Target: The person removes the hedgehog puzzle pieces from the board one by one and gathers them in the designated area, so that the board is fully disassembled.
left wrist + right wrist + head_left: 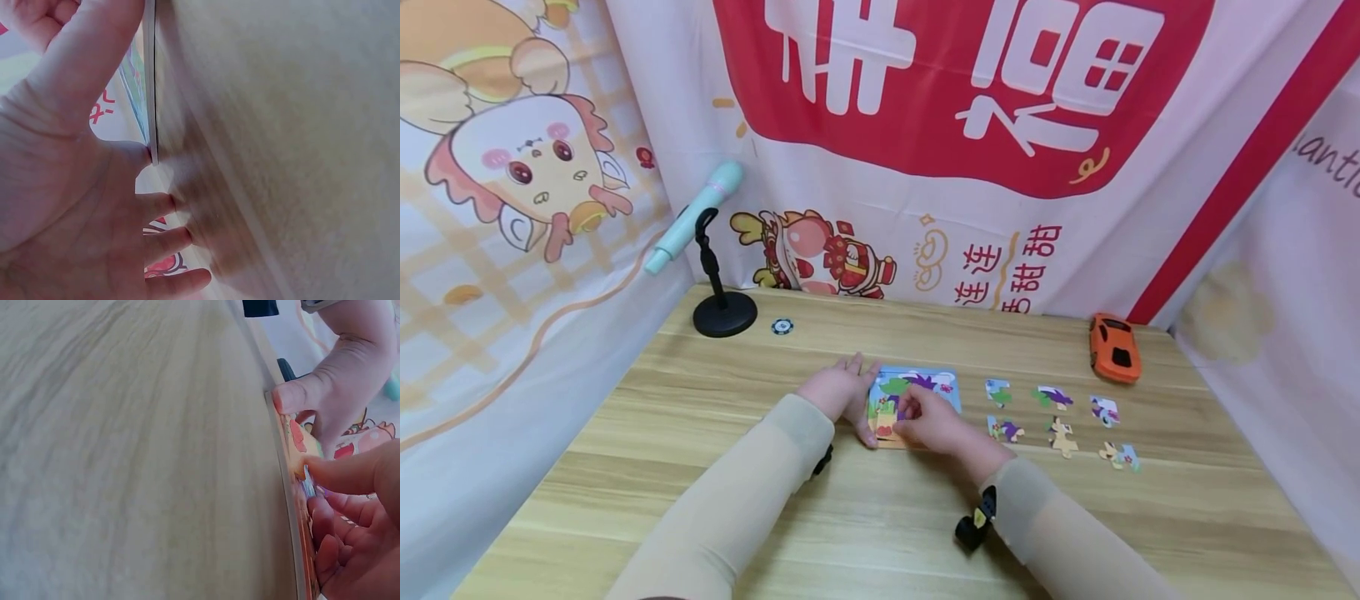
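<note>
Bkgd is hanging cloth (940, 158), soft folds, red/white cartoon print, dropping behind a pale wood-grain bench (625, 442). Upper left of frame: black stand (725, 314) w/ round base, smooth mint mic (700, 215) at its top; small round chip (782, 327) just right of the base. Orange toy car (1115, 350), glossy-looking, sits at right nr the bench's far edge. Six loose pcs (1063, 439), knobbed jigsaw shapes, lie in two rows of three btwn car & R arm.

Puzzle (951, 380) is mid-frame, flat on bench: thin rectangular board, bright fruit print, blue top, orange bottom edge. Hands are apart, one per side. L hand (842, 393) has fingers spread at the board's left edge, thumb at its near corner. R hand (928, 421) covers the lower right of the board, pinching a small pc (308, 485) against it. Beige sleeves (700, 500) run to the bottom of frame; black wrist cam (972, 529) by R cuff.

L wrist view adds the board's thin side & L index fingertip touching its corner, which head view can't show clearly. R wrist view shows the pc's pale edge btwn thumb & fingers; its print can't be made out.
</note>
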Action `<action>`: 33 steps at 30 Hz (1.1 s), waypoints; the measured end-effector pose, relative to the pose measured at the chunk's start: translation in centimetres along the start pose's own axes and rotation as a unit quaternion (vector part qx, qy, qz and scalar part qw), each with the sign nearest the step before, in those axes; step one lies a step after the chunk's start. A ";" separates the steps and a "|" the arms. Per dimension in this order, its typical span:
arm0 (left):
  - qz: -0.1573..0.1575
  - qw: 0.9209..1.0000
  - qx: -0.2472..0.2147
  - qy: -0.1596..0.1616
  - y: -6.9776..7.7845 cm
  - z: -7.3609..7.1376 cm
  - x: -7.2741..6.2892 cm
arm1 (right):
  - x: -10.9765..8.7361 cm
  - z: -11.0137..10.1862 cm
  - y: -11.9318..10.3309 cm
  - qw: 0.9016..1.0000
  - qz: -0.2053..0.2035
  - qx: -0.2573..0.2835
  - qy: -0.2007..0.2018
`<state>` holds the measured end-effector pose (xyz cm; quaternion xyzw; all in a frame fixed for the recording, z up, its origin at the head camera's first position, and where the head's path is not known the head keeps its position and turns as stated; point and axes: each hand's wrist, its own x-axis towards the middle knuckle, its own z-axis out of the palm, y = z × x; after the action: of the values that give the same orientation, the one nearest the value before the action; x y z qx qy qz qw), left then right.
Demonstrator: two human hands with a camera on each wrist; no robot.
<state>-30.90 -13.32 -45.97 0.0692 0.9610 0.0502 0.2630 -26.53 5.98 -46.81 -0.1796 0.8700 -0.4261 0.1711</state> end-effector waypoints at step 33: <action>0.000 1.000 -0.017 0.009 0.2 -0.1 -0.8 | -9.7 -13.2 3.4 0.998 0.027 0.051 0.001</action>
<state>-30.24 -13.23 -45.44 0.0639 0.9624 0.0675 0.2551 -24.53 21.37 -40.48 -0.1470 0.8517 -0.4655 0.1906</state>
